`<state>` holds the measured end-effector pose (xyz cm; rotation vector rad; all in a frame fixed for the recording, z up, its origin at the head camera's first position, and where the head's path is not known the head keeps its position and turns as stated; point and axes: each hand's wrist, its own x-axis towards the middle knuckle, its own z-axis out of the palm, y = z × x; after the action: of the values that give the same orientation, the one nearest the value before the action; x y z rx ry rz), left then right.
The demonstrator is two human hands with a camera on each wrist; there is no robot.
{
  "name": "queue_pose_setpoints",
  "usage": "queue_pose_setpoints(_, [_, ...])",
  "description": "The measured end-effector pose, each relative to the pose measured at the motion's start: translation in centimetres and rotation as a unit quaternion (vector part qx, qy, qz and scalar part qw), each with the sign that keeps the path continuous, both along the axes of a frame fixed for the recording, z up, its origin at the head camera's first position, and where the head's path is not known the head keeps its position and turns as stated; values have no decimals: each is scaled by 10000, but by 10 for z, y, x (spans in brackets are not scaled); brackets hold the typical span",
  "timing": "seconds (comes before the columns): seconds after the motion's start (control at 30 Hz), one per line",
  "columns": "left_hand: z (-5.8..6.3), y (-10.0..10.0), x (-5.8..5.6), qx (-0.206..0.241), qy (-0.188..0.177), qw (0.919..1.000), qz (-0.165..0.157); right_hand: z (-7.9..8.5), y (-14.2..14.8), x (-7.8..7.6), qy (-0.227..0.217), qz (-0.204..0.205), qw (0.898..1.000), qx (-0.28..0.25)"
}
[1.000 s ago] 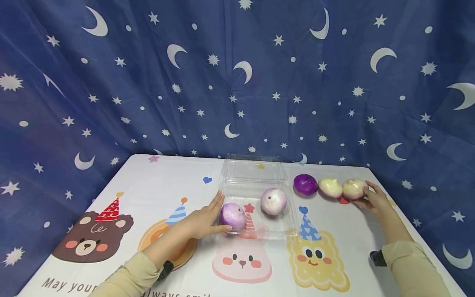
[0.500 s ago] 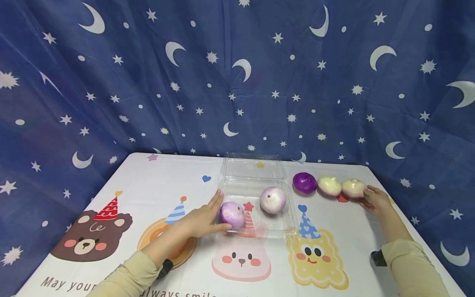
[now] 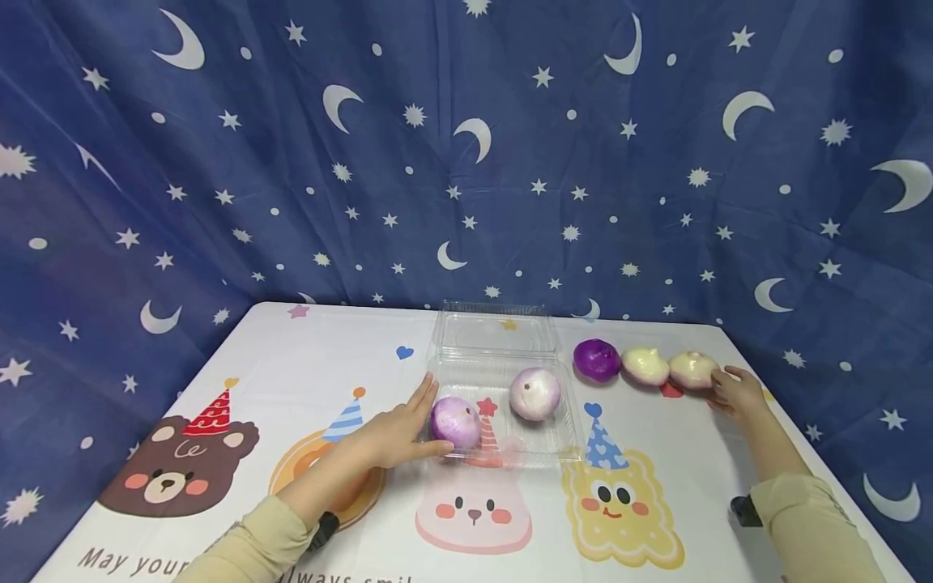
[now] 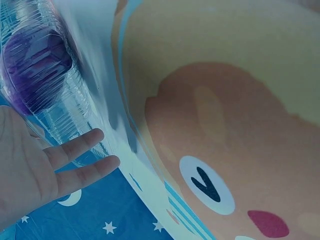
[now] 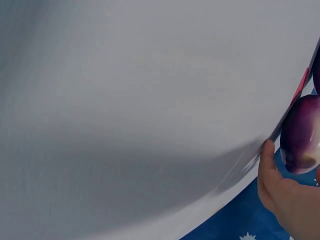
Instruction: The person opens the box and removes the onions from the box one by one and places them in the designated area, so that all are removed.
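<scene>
A clear plastic clamshell box (image 3: pixel 499 441) lies with its lid folded back, holding a purple onion (image 3: pixel 455 421) at front left and a paler onion (image 3: pixel 535 394) at right. My left hand (image 3: pixel 397 433) rests along the box's left side, fingers spread; the left wrist view shows them straight beside the ribbed wall. To the right of the box, a dark purple onion (image 3: pixel 597 360) and two whitish-topped ones, a middle onion (image 3: pixel 645 367) and an end onion (image 3: pixel 691 370), line up. At that row's right end is my right hand (image 3: pixel 739 394), fingers loosely bent at the end onion's side.
The table's white cloth (image 3: pixel 350 348) carries printed cartoon figures, including a bear (image 3: pixel 175 478) at left. A blue curtain (image 3: pixel 408 162) with moons and stars hangs right behind the table's back edge. The transparent lid (image 3: pixel 496 332) reaches close to that edge.
The right hand's fingers have eased off the end onion and drawn slightly back to the right. The left hand and the box stay in place; the head view shifts slightly.
</scene>
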<state>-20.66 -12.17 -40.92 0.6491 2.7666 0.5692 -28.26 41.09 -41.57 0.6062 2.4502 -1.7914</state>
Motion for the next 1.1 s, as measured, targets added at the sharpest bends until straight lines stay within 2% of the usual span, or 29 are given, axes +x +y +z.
queue_pose_setpoints(0.1, [0, 0, 0, -16, -7, 10000, 10, -2, 1, 0, 68, -268, 9977, 622])
queue_pose_setpoints(0.17, [0, 0, 0, -25, -5, 10000, 14, -2, -1, 0, 154, -497, 9920, 1149])
queue_pose_setpoints(0.3, [2, 0, -1, -40, -3, 10000, 5, -1, -5, 1, 448, -774, 9715, 2196])
queue_pose_setpoints(0.43, [3, 0, -1, -26, -4, 10000, -24, 1, -11, 5, 862, -988, 9500, 2833])
queue_pose_setpoints(0.6, [2, 0, 0, 9, -29, 10000, -43, 4, -26, 10, 1372, -1106, 9397, 2932])
queue_pose_setpoints(0.87, [2, 2, 0, 104, -7, 9999, -74, 15, -44, 12, 2098, -1167, 9337, 2658])
queue_pose_setpoints(1.1, [0, 1, 0, 100, 39, 9999, -59, 17, -62, 15, 2607, -970, 9255, 2570])
